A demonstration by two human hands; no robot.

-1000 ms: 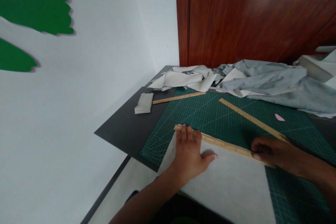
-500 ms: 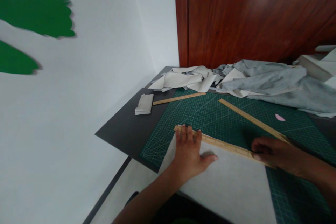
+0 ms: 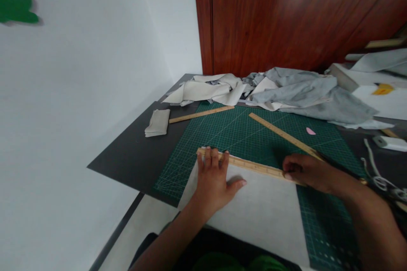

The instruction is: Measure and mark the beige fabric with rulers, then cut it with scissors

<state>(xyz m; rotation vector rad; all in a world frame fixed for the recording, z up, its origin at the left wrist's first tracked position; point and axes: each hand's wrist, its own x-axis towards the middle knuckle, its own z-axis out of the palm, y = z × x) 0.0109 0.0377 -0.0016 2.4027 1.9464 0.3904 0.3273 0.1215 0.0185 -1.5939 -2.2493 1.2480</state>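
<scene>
My left hand [image 3: 212, 178] lies flat with its fingers spread, the fingertips over the left end of a wooden ruler [image 3: 254, 166] and the palm on a piece of off-white fabric [image 3: 254, 207]. The ruler runs along the fabric's far edge. Near the ruler's right end, my right hand [image 3: 310, 172] is closed, fingers curled and thumb against the ruler; the inside of its grip is hidden. Under the fabric is a green cutting mat [image 3: 241, 135]. A second wooden ruler [image 3: 280, 132] slants across the mat beyond my right hand.
A third ruler [image 3: 202, 114] and a folded cloth stack [image 3: 158, 123] lie at the left. Crumpled grey and cream fabric [image 3: 299, 91] lines the back. Pink chalk [image 3: 310, 131] rests on the mat. At right are a white cord [image 3: 377, 173] and a white box [image 3: 394, 97].
The view has turned to the right, bringing the white box and cord in. Both hands keep their places on the ruler and fabric.
</scene>
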